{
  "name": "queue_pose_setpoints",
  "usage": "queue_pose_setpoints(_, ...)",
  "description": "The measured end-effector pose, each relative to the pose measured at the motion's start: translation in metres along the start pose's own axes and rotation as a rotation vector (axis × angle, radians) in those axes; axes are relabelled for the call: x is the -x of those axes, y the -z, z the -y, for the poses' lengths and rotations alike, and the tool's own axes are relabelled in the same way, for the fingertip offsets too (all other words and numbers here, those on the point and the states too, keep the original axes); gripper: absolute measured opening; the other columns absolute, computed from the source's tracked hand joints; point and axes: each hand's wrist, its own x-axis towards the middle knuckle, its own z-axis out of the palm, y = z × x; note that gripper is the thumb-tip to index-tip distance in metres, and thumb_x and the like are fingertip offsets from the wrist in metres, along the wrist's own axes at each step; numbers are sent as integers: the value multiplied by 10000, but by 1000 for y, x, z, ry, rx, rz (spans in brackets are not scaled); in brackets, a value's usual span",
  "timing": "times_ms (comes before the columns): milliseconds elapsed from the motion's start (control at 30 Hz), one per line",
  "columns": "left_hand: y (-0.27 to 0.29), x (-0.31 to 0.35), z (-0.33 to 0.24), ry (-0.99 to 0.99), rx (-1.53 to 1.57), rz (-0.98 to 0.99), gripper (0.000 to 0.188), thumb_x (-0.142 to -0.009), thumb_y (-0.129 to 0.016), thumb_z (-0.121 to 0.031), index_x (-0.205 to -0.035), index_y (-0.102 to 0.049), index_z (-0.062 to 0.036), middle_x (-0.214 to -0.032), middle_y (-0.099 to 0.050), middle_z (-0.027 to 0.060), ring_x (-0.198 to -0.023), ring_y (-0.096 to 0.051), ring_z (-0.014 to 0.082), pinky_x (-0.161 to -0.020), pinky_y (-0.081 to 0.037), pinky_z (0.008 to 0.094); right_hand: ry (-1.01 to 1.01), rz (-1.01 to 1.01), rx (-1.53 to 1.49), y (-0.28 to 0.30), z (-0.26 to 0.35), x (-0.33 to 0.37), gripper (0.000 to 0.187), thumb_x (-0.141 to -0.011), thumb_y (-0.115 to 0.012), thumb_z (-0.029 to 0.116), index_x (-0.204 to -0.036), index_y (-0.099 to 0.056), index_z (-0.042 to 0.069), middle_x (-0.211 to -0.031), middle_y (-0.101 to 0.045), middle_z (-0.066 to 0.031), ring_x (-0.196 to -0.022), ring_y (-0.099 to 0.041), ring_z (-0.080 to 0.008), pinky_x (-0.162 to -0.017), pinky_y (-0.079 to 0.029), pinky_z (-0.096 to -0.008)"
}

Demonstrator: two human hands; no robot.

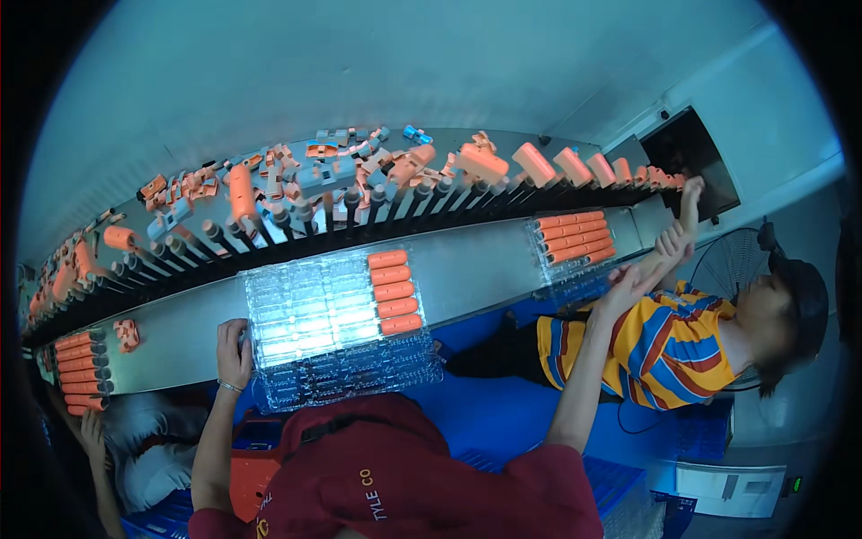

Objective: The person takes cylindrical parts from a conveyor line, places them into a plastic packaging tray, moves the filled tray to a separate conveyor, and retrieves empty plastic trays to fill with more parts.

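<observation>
My left hand [235, 357] lies at the near edge of the metal bench, beside the left side of a clear plastic blister tray [310, 301]. Its fingers point away from me, and I see nothing in them. A column of orange cylindrical shells [393, 292] fills the tray's right end; the other pockets hold none. More clear trays [350, 373] are stacked beneath its near side. My right hand [632, 284] reaches far to the right with its fingers stretched out. It holds nothing visible and is close to a co-worker's forearm and hand [672, 241].
A row of dark upright pegs [377, 202] runs along the bench, some capped with orange shells [534, 166]. Behind it lie loose orange and grey parts [337, 171]. Filled trays stand right [575, 236] and left [81, 368]. A co-worker in a striped shirt [664, 337] is at right; another person's hand [92, 436] is at left.
</observation>
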Motion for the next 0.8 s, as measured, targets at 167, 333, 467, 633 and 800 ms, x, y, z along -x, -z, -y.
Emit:
queue_pose_setpoints(167, -11, -4, -8, -14, -19, -1, 330, -855, -547, -65, -1176, -570, 8, -1155, -558, 216, -1081, -549, 396, -944, -464, 434, -156, -61, -142, 6, -34, -23, 477, -1039, -477, 89, -1497, -344, 84, -720, -495, 11, -562, -434, -64, -500, -360, -195)
queue_pose_setpoints(333, -27, -2, -33, -8, -45, 7, 335, -838, -554, -69, -1165, -572, 2, -1131, -571, 201, -1066, -549, 390, -927, -469, 441, -195, 462, 39, -45, -49, 26, 210, -1051, -530, 141, -1146, -684, 36, -750, -517, 41, -620, -470, -29, -549, -365, -177)
queue_pose_setpoints(467, -32, -5, -50, -29, -71, 5, 331, -849, -554, -92, -1163, -578, 9, -1138, -575, 201, -1067, -541, 400, -936, -460, 448, 203, 678, 241, -113, -14, 17, 227, -1016, -580, 152, -1145, -667, -12, -799, -619, -66, -704, -600, -144, -627, -466, -285)
queue_pose_setpoints(633, -45, -16, -65, -36, -87, 17, 336, -868, -554, -115, -1180, -576, 9, -1143, -575, 205, -1082, -540, 398, -944, -458, 442, 517, 1148, 719, -202, 6, 7, 280, -893, -691, 205, -1050, -645, -23, -983, -694, -221, -938, -669, -403, -760, -518, -471)
queue_pose_setpoints(800, -53, -21, -77, -39, -107, -5, 331, -877, -555, -122, -1181, -580, 7, -1141, -582, 205, -1068, -549, 396, -936, -467, 443, 637, 1315, 682, -219, 11, 26, 206, -838, -702, 81, -1003, -615, -5, -983, -683, -190, -970, -638, -398, -824, -493, -459)
